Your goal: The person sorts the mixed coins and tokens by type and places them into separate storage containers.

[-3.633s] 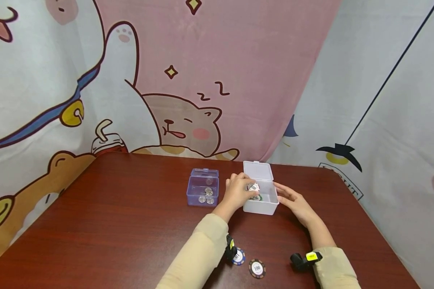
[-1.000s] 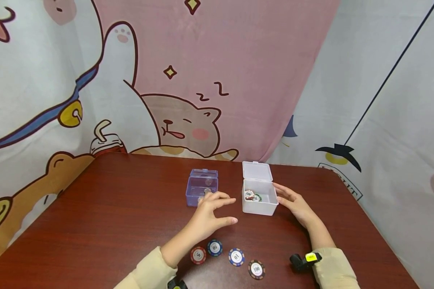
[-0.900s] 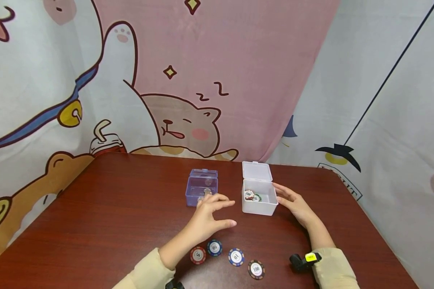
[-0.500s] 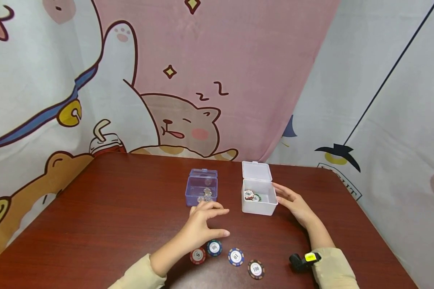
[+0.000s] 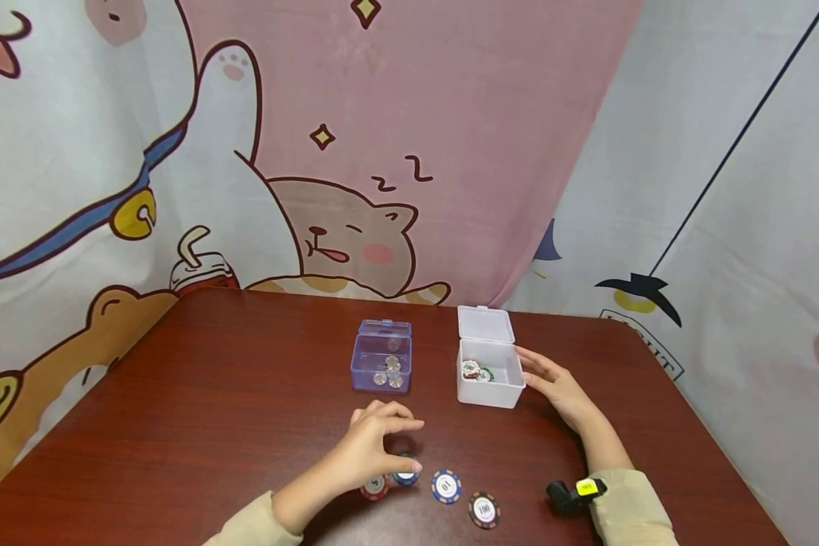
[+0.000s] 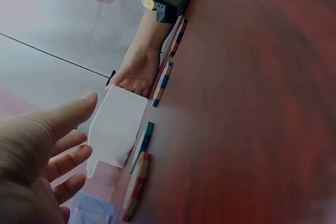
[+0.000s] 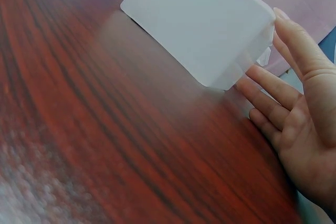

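My left hand [image 5: 371, 451] hovers with thumb and fingers apart, holding nothing. Its thumb overlaps a dark green-and-blue poker chip [image 5: 404, 478] in the head view, partly hiding it. A red poker chip [image 5: 374, 488] marked 5 lies by the wrist. To the right are a blue poker chip [image 5: 446, 486] marked 10 and a black poker chip [image 5: 484, 509] marked 100. My right hand [image 5: 561, 392] rests its extended fingertips against the right side of an open white plastic box [image 5: 490, 393]. Inside the box, at its left, lie a few poker chips [image 5: 472, 369].
Left of the white box stands an open, see-through blue box [image 5: 363, 381] with several shiny coin-like discs [image 5: 393, 365] in it. Both lids lean back toward the cartoon-printed cloth [image 5: 478, 114] behind the dark red wooden table [image 5: 246, 425].
The left hand put a chip into the white box, let go and came back toward the near chips, moving down and left with fingers spread. The right hand stays at the box.
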Action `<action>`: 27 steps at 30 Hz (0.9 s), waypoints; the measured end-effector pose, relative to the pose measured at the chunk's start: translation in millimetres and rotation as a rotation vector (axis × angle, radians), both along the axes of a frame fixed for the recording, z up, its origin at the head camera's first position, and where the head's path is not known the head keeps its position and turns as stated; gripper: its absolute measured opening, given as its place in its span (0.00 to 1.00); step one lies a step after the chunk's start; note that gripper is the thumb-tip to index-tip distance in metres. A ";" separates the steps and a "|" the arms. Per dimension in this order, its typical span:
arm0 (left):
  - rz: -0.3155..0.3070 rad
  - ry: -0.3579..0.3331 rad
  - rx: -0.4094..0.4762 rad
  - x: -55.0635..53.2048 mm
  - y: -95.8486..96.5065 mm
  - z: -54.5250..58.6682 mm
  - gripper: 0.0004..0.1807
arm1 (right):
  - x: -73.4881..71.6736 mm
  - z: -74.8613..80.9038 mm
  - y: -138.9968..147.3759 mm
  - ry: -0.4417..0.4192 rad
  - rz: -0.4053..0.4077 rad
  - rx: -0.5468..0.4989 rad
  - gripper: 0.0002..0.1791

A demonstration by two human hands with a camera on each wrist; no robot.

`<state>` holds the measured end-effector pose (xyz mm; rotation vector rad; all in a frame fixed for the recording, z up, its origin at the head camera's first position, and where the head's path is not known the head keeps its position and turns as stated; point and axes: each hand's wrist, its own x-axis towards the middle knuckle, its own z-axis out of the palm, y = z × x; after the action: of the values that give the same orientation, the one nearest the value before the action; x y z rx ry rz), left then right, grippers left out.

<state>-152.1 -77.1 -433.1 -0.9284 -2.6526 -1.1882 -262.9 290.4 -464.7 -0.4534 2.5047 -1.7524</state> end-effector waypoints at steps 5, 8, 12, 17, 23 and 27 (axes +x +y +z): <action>-0.017 -0.048 -0.031 3.6 -3.1 -5.1 0.30 | 0.4 -0.3 -0.3 -0.001 -0.002 0.001 0.29; -0.023 -0.069 -0.054 4.5 -5.0 -8.7 0.29 | 0.4 -0.5 -0.5 -0.002 0.000 -0.011 0.29; -0.024 -0.096 -0.075 5.3 -7.2 -12.5 0.28 | 0.1 -1.1 -0.6 0.002 0.007 -0.016 0.30; -0.026 -0.123 -0.082 5.6 -10.1 -15.4 0.29 | -0.2 -1.6 -0.6 0.005 0.008 -0.014 0.30; -0.029 -0.110 -0.067 5.3 -10.4 -18.9 0.29 | 0.5 -0.6 -0.5 0.009 0.011 -0.014 0.29; -0.028 -0.084 -0.066 5.5 -9.7 -20.2 0.29 | 0.7 -0.7 0.0 0.012 0.019 -0.028 0.29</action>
<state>-146.5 -86.8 -453.4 -0.9488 -2.7686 -1.1775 -262.3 290.4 -465.4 -0.4892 2.4783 -1.7849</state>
